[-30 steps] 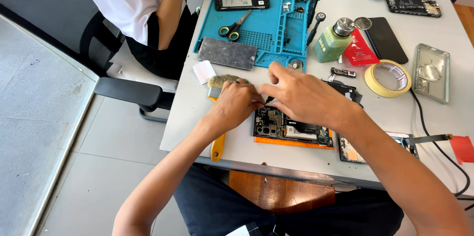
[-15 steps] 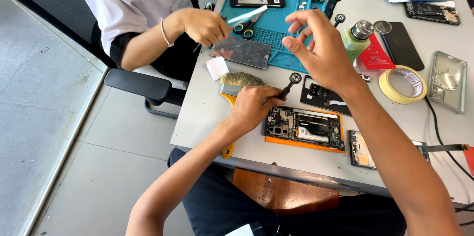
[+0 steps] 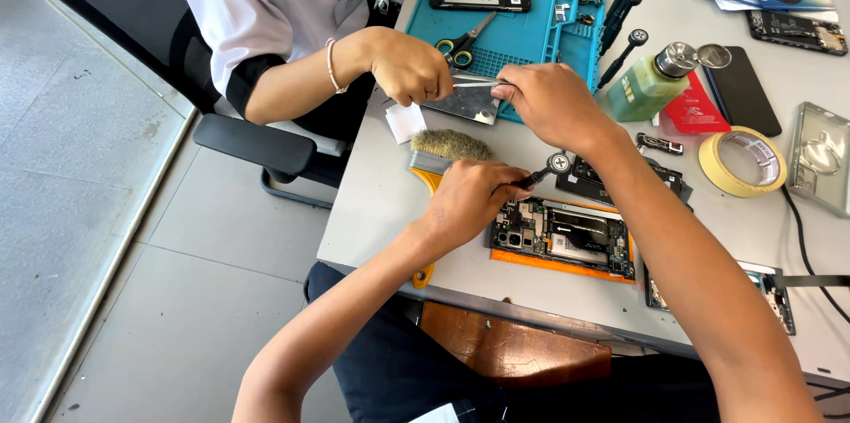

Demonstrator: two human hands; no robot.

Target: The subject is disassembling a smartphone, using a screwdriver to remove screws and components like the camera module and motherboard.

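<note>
While your left hand [image 3: 474, 201] is gripping a small screwdriver [image 3: 542, 172] above the opened phone [image 3: 562, 239] at six o'clock on the table [image 3: 372, 201], your right hand [image 3: 551, 104] is pinching the tweezers [image 3: 475, 83] at twelve o'clock of it. A co-worker's hand [image 3: 409, 66] is holding their other end. A brush [image 3: 441, 155] is lying at nine o'clock of your left hand.

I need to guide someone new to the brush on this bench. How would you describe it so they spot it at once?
Start at the grey table and find the opened phone on its orange base near the front edge. The brush lies just left of it, partly under the left hand. It alone has a tuft of tan bristles and a yellow handle reaching the table edge.
</note>
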